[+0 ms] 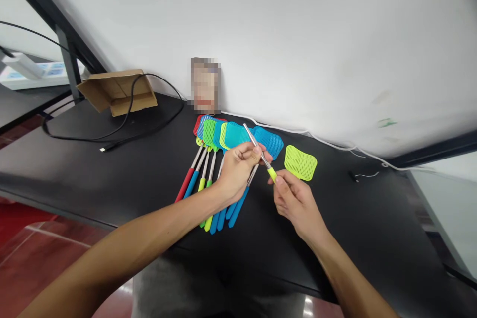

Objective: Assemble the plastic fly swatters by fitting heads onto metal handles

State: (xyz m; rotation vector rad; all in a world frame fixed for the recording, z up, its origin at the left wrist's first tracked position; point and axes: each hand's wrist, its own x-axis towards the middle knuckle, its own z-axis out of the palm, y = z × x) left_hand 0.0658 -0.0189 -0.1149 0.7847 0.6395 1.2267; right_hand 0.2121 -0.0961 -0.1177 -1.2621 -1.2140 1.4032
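Note:
Both hands are closed on a telescopic fly swatter handle, a silver rod with a yellow-green grip and no head on its tip. My left hand pinches the metal rod partway along. Lower down, my right hand is wrapped round the grip. Under and beside my left hand lie several fly swatters in a row, with red, blue, green and yellow mesh heads; my hand and forearm hide parts of them. A loose yellow-green mesh swatter head lies flat just beyond my right hand.
The black table meets a white wall. An open cardboard box and a black cable lie at the left. A blurred-out upright item leans on the wall. A white cable runs along the table's back edge.

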